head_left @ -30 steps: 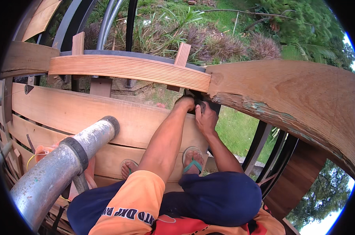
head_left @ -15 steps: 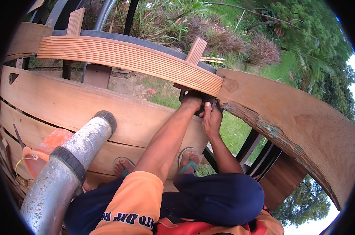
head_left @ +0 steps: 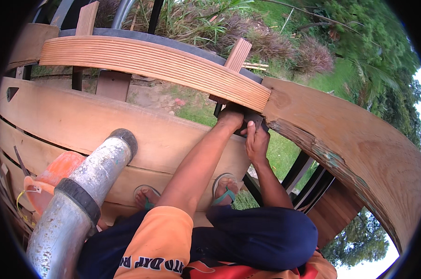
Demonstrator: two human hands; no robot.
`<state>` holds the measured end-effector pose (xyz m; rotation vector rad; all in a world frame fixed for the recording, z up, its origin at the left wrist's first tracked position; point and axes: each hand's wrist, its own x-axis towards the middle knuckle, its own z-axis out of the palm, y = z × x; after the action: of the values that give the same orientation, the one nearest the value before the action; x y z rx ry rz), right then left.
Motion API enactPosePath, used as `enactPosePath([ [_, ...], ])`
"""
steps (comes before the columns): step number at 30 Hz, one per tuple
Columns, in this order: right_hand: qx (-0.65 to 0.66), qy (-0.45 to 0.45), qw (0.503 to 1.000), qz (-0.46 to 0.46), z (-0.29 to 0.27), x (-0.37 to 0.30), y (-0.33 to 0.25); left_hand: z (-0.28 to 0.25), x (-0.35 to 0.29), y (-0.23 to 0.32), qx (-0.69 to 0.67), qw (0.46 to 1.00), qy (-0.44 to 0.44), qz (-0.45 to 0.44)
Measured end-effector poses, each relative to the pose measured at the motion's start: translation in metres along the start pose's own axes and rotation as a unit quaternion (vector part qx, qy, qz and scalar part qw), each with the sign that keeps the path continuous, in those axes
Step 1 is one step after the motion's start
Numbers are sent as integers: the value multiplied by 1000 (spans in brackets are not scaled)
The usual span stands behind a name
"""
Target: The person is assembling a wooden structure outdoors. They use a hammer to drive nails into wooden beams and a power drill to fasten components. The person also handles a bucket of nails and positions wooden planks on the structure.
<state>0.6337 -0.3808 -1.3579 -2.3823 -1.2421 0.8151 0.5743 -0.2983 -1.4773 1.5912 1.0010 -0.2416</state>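
Observation:
My left hand (head_left: 232, 116) reaches under the right end of the grooved wooden board (head_left: 154, 64). Its fingers are hidden beneath that board. Close beside it, my right hand (head_left: 258, 142) is closed on a dark flat bracket (head_left: 256, 120), thumb laid along its face. The bracket sits just below the joint between the grooved board and a wide, brown, live-edged plank (head_left: 345, 118). Whether the left fingers also grip the bracket does not show.
A worn metal pipe (head_left: 99, 174) with black collars rises at the left, next to an orange bucket (head_left: 61, 169). Sandalled feet stand on a deck of wooden planks (head_left: 80, 111). Wooden offcuts (head_left: 238, 55) stick up behind the grooved board. Gaps open onto grass below.
The view has shifted slightly. Both hands stay at the bracket under the board's end, with the right thumb still on it.

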Motion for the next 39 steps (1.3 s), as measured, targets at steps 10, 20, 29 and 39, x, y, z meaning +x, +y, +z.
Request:
enactPosePath([
  [10, -21, 3, 999, -24, 0, 4, -11, 12, 19, -17, 31, 998, -11, 57],
  [20, 31, -4, 999, 15, -4, 6, -17, -6, 3, -6, -3, 1000, 5, 31],
  [29, -97, -192, 976, 21, -56, -11, -61, -17, -4, 0, 17, 1000, -19, 2],
  [39, -81, -274, 949, -135, -160, -28, -165, -17, -4, 5, -8, 999, -13, -29],
])
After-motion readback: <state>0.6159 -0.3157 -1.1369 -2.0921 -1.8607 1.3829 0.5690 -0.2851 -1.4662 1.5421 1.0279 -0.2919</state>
